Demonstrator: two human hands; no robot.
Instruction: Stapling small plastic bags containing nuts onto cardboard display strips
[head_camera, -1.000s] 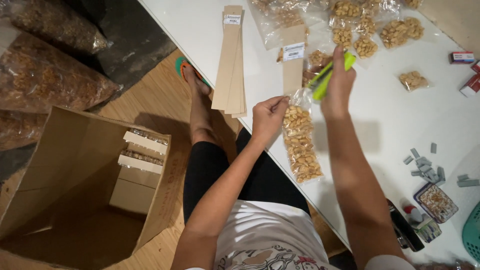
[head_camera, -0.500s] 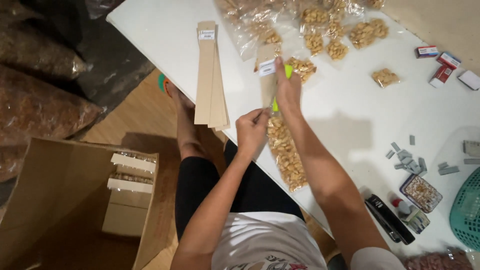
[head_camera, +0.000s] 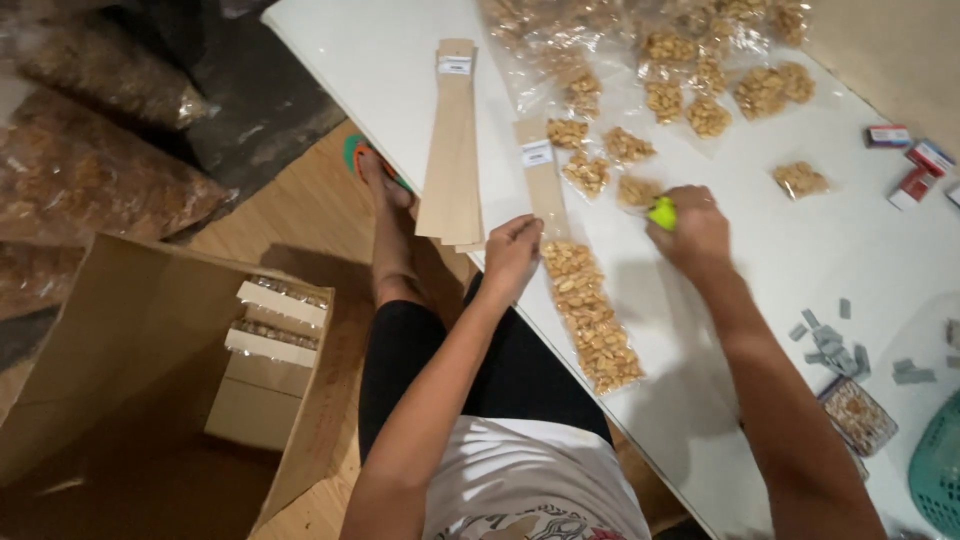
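**Hands at the long peanut bag**

Our left hand (head_camera: 512, 250) is curled at the top of a long clear bag of peanuts (head_camera: 592, 315), fingers bent onto the spot where the bag meets its tan cardboard header strip (head_camera: 543, 178). The hand is mostly closed and pinches that junction against the white table (head_camera: 860, 250). Our right hand (head_camera: 692, 228) sits at about three o'clock from the left one, closed around a small bright yellow-green tool (head_camera: 661, 213); only its tip shows, so we cannot tell what kind of tool it is.

The peanut bag lies flat on the table and runs from the left hand toward five o'clock, its header strip pointing toward twelve o'clock. Just beside the strip, at nine o'clock, rests a stack of longer tan cardboard strips (head_camera: 452, 150) near the table edge. Toward one o'clock small clear packets of peanuts (head_camera: 700, 90) lie scattered, the nearest ones touching the header strip and close to the right hand. Small red and white boxes (head_camera: 915, 165) sit at the far right, and loose grey staple bars (head_camera: 830, 345) lie at four o'clock. Down on the floor at eight o'clock an open cardboard box (head_camera: 150, 380) holds finished packs standing on edge.
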